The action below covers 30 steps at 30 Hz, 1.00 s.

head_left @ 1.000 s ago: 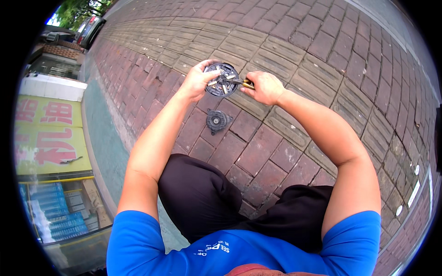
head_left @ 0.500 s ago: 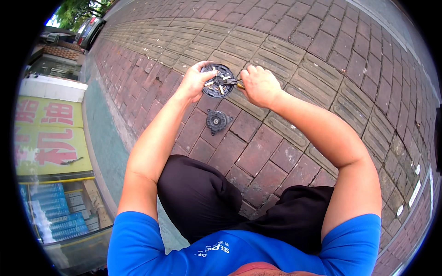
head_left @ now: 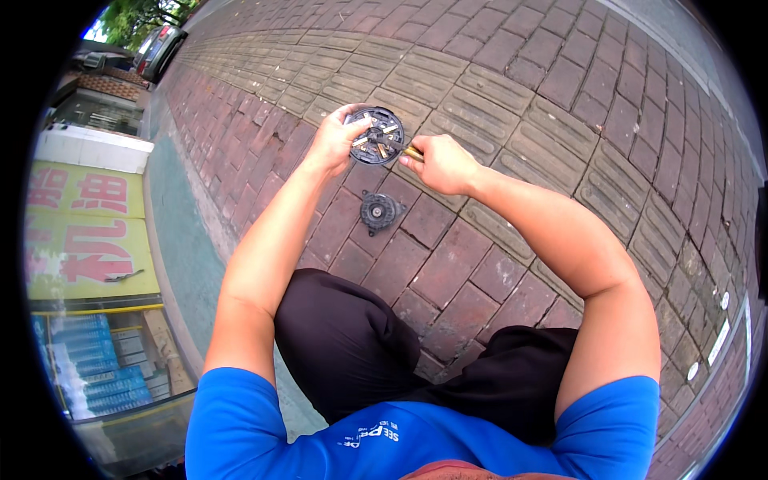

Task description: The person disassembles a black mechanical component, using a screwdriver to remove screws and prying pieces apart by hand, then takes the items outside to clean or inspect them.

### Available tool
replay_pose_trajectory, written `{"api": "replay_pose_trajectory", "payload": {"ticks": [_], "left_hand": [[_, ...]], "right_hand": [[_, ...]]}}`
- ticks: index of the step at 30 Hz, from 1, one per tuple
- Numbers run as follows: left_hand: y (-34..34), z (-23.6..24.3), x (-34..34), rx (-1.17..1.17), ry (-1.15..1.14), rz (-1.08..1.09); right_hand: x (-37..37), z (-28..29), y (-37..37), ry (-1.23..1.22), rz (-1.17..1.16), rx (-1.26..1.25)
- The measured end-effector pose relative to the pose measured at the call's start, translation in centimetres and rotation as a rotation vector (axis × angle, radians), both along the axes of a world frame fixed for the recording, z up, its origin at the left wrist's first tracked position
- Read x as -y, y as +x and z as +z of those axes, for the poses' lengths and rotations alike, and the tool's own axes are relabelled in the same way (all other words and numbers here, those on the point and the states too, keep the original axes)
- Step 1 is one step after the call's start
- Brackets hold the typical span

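Note:
My left hand (head_left: 330,142) is closed on the left rim of a round black motor part (head_left: 370,157), with its thumb over the face. Metal strips and small copper-coloured pieces sit inside the part, which is held up above the paving. At its right side my right hand (head_left: 448,164) is closed around pliers with yellowish handles (head_left: 413,153). Their dark jaws reach over the part's lower right rim; what they grip, if anything, is too small to tell. Below both hands, a smaller dark round motor piece (head_left: 378,211) with mounting lugs lies on the bricks.
Reddish brick paving (head_left: 448,268) spreads around me, crossed by a band of yellowish ribbed tiles (head_left: 552,144). My bent knees in dark trousers (head_left: 344,336) are close below. On the left stand a yellow sign panel (head_left: 96,232) and a glass case with blue boxes (head_left: 100,364). A car (head_left: 160,52) is parked far left.
My right hand has turned and dropped slightly, with the pliers' handles now more exposed. The round part in my left hand has shifted a little left and up.

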<state>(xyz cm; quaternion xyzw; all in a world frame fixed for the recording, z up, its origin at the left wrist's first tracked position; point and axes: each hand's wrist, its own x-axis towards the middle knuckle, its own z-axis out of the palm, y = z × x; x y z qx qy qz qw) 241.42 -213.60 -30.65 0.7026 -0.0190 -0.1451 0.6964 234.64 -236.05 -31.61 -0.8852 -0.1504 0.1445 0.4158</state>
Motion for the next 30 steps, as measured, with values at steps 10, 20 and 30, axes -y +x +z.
{"api": "replay_pose_trajectory", "payload": {"ticks": [10,20,30], "left_hand": [[0.3,-0.1,0.3,-0.021,-0.05,0.093],[0.0,-0.1,1.4,-0.039,-0.031,0.089],[-0.2,-0.1,1.9,0.002,0.074,0.073]], "right_hand": [[1.4,-1.4,1.4,-0.322,-0.05,0.45],[0.7,-0.8,1.0,-0.475,-0.024,0.569],[0.5,-1.1,1.3,-0.402,-0.029,0.339]]}}
